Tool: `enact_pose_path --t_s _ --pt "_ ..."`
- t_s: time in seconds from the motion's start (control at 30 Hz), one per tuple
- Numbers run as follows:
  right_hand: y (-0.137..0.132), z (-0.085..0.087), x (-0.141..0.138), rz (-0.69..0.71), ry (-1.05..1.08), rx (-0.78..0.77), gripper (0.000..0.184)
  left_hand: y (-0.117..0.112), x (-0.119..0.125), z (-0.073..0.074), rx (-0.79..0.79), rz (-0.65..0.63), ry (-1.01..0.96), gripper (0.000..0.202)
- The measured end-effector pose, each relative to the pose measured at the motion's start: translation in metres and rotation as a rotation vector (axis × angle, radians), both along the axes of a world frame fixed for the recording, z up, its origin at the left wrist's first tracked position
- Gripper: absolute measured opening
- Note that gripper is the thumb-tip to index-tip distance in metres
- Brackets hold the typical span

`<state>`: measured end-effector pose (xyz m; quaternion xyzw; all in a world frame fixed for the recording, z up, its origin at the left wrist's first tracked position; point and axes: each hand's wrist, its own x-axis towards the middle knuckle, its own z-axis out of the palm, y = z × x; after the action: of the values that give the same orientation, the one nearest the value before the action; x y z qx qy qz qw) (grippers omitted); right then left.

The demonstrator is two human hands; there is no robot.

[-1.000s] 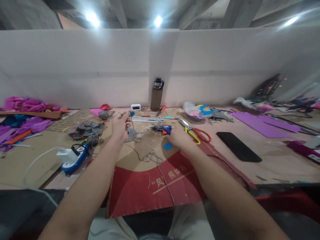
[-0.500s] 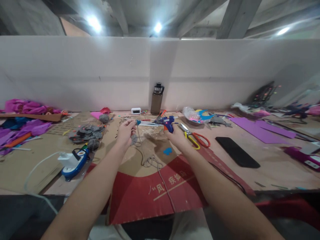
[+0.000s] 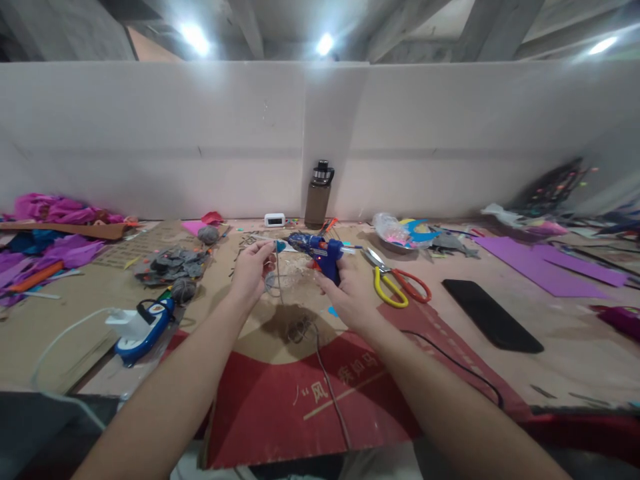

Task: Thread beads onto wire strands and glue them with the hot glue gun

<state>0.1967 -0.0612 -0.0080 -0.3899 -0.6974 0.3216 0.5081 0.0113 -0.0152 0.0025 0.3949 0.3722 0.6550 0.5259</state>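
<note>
Evidently both hands work above the cardboard (image 3: 235, 413), near its middle. The left hand (image 3: 264, 259) is closed in a pinch on a small blue piece (image 3: 281, 246), with grey yarn (image 3: 279, 283) hanging down from it. The right hand (image 3: 341, 283) grips the glue gun (image 3: 329, 255) by its handle, nozzle turned left toward the blue piece; whether the two touch, I cannot tell.

Below the hands the yarn lies in a loose tangle, then runs over the cardboard's red front part to its near edge, which juts out past the edge of the tabletop (image 3: 420, 373). A black cable (image 3: 463, 363) comes out from beside the right forearm and curves along the cardboard's right side.

Just right of the right hand, the scissors (image 3: 393, 283) limit sideways room, handles toward the person. Past them a strip of bare tabletop separates the scissors from the phone (image 3: 493, 315), which lies slantwise, its near end not far from the front edge. To the left, felt scraps (image 3: 170, 265) and a power strip (image 3: 150, 330) border the cardboard. Behind the glue gun, the bottle (image 3: 318, 201) stands upright by the panel (image 3: 225, 140).
</note>
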Motion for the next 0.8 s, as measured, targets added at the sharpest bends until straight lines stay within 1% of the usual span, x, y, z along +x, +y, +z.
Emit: enact_pose_path --t_s 0.1,0.33,0.63,0.8 --pt "-0.0024 0.0010 0.0001 -0.009 -0.039 0.011 0.028 -0.0023 0.0014 0.0013 -0.016 0.021 0.023 0.019" --pt "-0.0042 0.0036 0.0007 -0.087 -0.133 0.120 0.022 -0.0049 0.0043 0.0040 0.019 0.068 0.017 0.020" --pt "-0.0054 0.0036 -0.0007 -0.063 -0.144 0.084 0.019 -0.0073 0.0050 0.0049 0.048 0.100 0.080 0.019" --pt "-0.0041 0.0020 -0.0010 -0.074 -0.155 0.110 0.018 -0.0092 0.0062 0.0063 0.062 0.108 0.110 0.019"
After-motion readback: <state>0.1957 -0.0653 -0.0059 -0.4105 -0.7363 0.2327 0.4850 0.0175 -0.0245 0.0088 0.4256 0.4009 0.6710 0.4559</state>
